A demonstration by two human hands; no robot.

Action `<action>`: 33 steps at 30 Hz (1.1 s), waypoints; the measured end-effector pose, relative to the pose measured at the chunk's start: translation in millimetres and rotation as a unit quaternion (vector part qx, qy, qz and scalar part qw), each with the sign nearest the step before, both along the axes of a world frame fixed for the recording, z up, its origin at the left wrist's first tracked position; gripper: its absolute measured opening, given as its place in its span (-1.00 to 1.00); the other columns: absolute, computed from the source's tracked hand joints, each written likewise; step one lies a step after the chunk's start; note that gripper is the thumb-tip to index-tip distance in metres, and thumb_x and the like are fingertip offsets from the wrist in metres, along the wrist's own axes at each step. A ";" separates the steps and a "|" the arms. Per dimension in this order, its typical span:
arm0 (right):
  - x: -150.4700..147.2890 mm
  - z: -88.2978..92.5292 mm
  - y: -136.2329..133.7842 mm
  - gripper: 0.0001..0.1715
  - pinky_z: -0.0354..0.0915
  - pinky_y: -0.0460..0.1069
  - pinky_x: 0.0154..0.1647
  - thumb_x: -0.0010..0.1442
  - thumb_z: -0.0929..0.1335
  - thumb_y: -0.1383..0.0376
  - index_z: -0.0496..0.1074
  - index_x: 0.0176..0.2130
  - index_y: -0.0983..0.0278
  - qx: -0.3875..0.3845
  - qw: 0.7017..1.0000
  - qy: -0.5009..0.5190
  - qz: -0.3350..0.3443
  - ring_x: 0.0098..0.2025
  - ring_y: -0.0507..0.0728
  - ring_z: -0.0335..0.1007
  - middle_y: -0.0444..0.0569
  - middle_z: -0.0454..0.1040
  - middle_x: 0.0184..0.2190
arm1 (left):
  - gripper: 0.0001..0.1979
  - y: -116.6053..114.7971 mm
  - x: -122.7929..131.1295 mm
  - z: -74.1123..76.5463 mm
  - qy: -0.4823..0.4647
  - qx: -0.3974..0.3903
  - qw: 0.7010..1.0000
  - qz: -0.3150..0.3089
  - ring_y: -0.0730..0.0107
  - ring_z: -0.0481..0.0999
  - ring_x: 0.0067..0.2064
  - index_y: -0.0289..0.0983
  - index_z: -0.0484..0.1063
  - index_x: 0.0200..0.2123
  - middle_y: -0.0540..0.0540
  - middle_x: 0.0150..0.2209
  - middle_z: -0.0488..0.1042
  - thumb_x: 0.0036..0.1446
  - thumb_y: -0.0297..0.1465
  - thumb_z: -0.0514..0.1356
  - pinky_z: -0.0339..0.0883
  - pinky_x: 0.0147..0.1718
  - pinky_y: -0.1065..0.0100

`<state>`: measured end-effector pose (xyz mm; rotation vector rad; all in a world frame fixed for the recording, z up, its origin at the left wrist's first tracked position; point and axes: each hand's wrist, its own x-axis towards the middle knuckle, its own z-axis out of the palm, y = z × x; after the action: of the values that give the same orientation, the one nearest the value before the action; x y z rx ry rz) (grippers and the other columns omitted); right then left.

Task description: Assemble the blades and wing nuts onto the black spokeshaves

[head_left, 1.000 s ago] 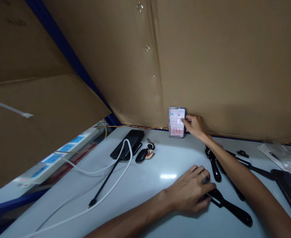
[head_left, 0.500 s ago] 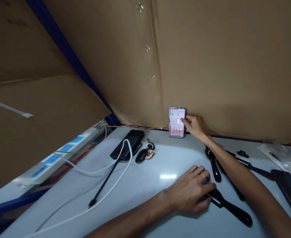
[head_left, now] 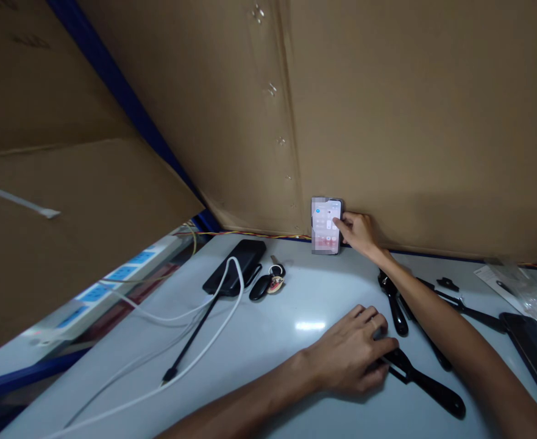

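Observation:
A lit smartphone (head_left: 327,227) stands upright against the cardboard wall at the table's back edge. My right hand (head_left: 360,233) is at its right side, the thumb on the screen and the other fingers curled by the phone's edge. Closer to me, my left hand (head_left: 357,352) rests on the table with its fingers curled over the head end of a black-handled tool (head_left: 437,390). That tool's neck has a slot, and its head is hidden under the hand. Other black-handled tools (head_left: 396,311) lie beneath and beside my right forearm.
On the left lie a black power bank (head_left: 241,265), white cables (head_left: 217,341) and a bunch of keys (head_left: 268,283). A power strip (head_left: 113,283) runs along the left edge. At right are a dark phone (head_left: 531,353) and clear plastic packaging (head_left: 536,292).

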<state>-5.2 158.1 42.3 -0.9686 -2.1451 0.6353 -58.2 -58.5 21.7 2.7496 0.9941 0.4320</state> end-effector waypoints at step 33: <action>0.5 2.1 -1.9 -0.68 0.49 0.01 -0.25 0.42 0.36 0.11 0.49 -0.16 0.34 0.006 1.000 -0.003 -0.001 -0.31 0.05 0.51 -0.09 0.54 -0.28 | -0.68 -0.9 -0.6 -0.2 -0.008 -0.002 1.000 0.000 0.10 0.39 -0.02 -0.18 0.43 0.08 -0.15 -0.06 0.44 0.28 -0.27 0.20 0.28 -0.05 0.13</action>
<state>-4.7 156.2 44.4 -0.9671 -2.1501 0.6198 -58.8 -59.4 21.5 2.7386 0.9898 0.4494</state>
